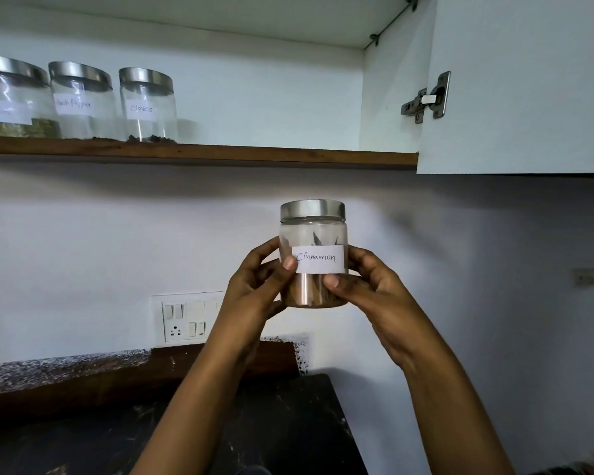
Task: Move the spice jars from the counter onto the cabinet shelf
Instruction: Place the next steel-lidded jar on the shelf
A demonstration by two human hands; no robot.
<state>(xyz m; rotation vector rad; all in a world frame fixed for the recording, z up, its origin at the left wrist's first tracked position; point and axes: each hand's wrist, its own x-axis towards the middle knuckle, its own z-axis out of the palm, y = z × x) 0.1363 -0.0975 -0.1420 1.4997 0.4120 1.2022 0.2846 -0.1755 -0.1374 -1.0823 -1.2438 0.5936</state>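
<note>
I hold a clear cinnamon jar (pixel 312 231) with a steel lid and a white handwritten label upright in mid-air, below the shelf. My left hand (pixel 254 289) grips its left side and my right hand (pixel 367 286) grips its right side, both thumbs on the front. Above, the wooden cabinet shelf (pixel 288 155) carries three similar jars at its left end: a cloves jar (pixel 148 104), a black pepper jar (pixel 81 99) and a jar with greenish contents (pixel 12 97), partly cut off by the frame edge. The shelf to the right of the cloves jar is bare.
The open white cabinet door (pixel 522 84) hangs at the upper right on a metal hinge (pixel 427 99). A wall switch panel (pixel 187 318) sits left of my left forearm. The dark counter (pixel 282 423) lies below, with a speckled ledge (pixel 66 365) behind it.
</note>
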